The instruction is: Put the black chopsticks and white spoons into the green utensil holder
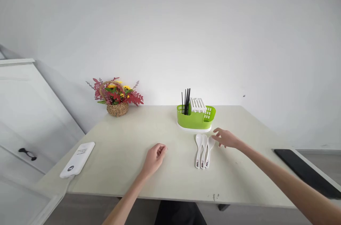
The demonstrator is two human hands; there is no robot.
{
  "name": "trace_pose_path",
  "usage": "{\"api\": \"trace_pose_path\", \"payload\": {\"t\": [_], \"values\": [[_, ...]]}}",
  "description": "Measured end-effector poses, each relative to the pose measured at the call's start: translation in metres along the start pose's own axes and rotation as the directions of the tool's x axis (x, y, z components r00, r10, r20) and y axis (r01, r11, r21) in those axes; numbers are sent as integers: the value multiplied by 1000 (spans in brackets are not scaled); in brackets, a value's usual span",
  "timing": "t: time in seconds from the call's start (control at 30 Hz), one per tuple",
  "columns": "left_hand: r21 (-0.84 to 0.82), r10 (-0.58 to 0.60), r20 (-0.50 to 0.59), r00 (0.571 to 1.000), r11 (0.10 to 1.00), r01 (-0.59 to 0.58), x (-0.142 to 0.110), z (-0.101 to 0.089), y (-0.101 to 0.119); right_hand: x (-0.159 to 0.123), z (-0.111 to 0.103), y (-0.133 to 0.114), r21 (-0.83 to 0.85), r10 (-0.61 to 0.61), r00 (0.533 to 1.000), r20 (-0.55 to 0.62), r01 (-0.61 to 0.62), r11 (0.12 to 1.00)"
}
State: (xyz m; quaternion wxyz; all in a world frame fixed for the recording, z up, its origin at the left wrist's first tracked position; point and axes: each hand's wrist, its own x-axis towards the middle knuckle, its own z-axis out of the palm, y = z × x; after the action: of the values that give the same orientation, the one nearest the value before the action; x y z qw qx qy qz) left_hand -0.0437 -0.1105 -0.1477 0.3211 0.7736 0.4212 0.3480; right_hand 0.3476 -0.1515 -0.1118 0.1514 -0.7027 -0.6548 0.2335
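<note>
Progress: looks partway, by my read; chopsticks [189,99] stand in the green caddy [190,124], spoons [198,148] lie out on the surface [170,182].
Left over: all three visible spoons are outside the caddy; no spoon visible in it.
Right hand [223,137]: fingers parted and bent, at the bowl of the nearest spoon; no grip visible, contact can't be told.
Left hand [155,156]: loosely curled, mostly closed, nothing visible in it.
Spoons: 3, white, side by side, just left of the right hand, handles toward the person.
Caddy: 1, beyond the right hand and to its left.
Chopsticks: at least 4, black; overlap, exact count unclear.
White slotted rack [198,105]: 1, atop the caddy.
Flower basket [117,109]: 1, beyond the left hand, to its left.
White power bank [79,159]: 1, well left of the left hand.
</note>
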Motion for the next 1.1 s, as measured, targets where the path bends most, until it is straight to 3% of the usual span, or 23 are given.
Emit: {"api": "trace_pose_path", "payload": {"t": [0.17, 0.3, 0.43, 0.53, 0.57, 0.7, 0.8, 0.87, 0.97, 1.1], "values": [[15, -15, -9, 1000, 1000, 15, -6, -1, 3, 6, 17, 1, 188, 52, 988, 146, -79, 979], [12, -25, -27, 999, 1000, 25, -7, 0, 3, 5, 4, 3, 239, 54, 989, 136, -86, 967], [9, -12, -35, 999, 1000, 13, -7, 1, 2, -6, -41, 2, 231, 34, 996, -88, -13, 973], [10, 4, -34, 999, 1000, -4, -7, 1, 1, -19, -83, -21, 201, 2, 962, -273, 55, 978], [11, 6, -36, 999, 1000, -6, -7, 0, 1, -23, -95, -36, 192, -16, 944, -331, 84, 978], [-3, 2, -51, 999, 1000, -2, -8, 0, 2, -29, -122, -107, 169, -87, 771, -631, 246, 954], [-25, -7, -64, 998, 1000, 5, -10, 0, 2, -18, -118, -149, 40, -196, 648, -736, 331, 943], [-35, -2, -69, 998, 999, -1, -11, 0, 3, -5, -107, -163, -145, -305, 602, -738, 300, 943], [-36, 14, -77, 997, 999, -16, -12, 0, 1, 18, -83, -168, -417, -435, 622, -651, 186, 890], [-24, 34, -75, 997, 999, -36, -13, 2, -4, 44, -49, -159, -568, -529, 648, -548, 176, 804]]}}
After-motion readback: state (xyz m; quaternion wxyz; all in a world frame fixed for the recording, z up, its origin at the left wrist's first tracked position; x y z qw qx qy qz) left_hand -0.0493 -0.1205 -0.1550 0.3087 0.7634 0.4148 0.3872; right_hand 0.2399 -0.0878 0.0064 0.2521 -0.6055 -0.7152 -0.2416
